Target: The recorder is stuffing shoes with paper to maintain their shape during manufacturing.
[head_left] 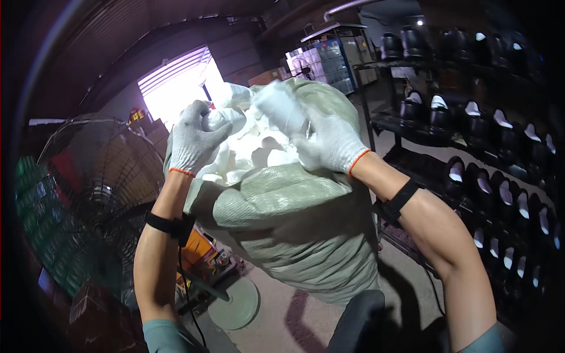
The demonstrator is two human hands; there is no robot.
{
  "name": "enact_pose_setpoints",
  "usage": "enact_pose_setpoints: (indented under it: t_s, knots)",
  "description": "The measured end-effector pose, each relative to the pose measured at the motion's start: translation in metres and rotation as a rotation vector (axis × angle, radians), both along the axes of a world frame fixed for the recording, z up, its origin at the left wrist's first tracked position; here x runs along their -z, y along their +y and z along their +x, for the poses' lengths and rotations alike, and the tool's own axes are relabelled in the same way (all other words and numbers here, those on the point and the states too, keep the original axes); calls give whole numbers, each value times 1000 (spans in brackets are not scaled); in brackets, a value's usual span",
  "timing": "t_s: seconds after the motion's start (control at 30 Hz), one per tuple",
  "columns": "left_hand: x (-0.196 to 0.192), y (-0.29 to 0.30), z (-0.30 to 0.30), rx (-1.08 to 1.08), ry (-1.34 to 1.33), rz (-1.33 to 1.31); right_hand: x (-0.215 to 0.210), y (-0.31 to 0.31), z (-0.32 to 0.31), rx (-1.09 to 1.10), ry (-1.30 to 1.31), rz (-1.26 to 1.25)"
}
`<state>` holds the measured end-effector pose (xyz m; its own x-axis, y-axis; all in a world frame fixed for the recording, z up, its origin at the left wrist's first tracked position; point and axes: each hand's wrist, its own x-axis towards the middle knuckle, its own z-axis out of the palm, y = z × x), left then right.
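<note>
In front of me stands a large grey-green woven sack (pixel 288 235), its top open and heaped with white, rounded, shell-like pieces (pixel 253 147). My left hand (pixel 197 135), in a white knit glove with an orange cuff, curls its fingers around a white rounded piece (pixel 231 119) over the left side of the opening. Gloved the same way, my right hand (pixel 335 141) grips a pale piece (pixel 281 107), blurred by motion, above the heap. Its exact shape is smeared.
A rack of black shoes (pixel 465 117) lines the right side. At the left stands a large caged fan (pixel 100 194) with a round base (pixel 234 303), near green stacked goods (pixel 41 229). A bright opening (pixel 179 82) and wrapped cartons (pixel 321 62) lie beyond the sack.
</note>
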<state>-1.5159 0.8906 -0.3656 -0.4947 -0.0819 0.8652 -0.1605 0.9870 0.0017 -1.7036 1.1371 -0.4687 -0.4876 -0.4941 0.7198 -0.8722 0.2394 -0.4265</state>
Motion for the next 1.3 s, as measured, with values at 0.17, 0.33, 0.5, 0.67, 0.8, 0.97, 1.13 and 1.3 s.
enact_pose_setpoints:
  t_s: [0.17,0.33,0.5,0.67,0.8,0.97,1.13,1.3]
  knots:
    - [-10,47,-20,346,188,105,-29,52,-7,-444,-504,-1253]
    - [-1,169,-14,689,166,78,46,199,19,-488,-545,-870]
    - [183,353,-16,792,-200,-243,244,387,68,145,-507,31]
    - [507,487,-93,1139,-884,631,433,579,141,401,-1256,825]
    - [704,595,-82,1085,-1110,235,619,641,221,646,-1297,634]
    - [818,637,-69,707,-1352,642,677,674,260,627,-1484,118]
    - [761,714,-52,1032,-1246,548,736,756,333,212,-1661,-1705]
    - [711,770,-13,1469,-1210,174,669,737,312,589,-1439,-1836]
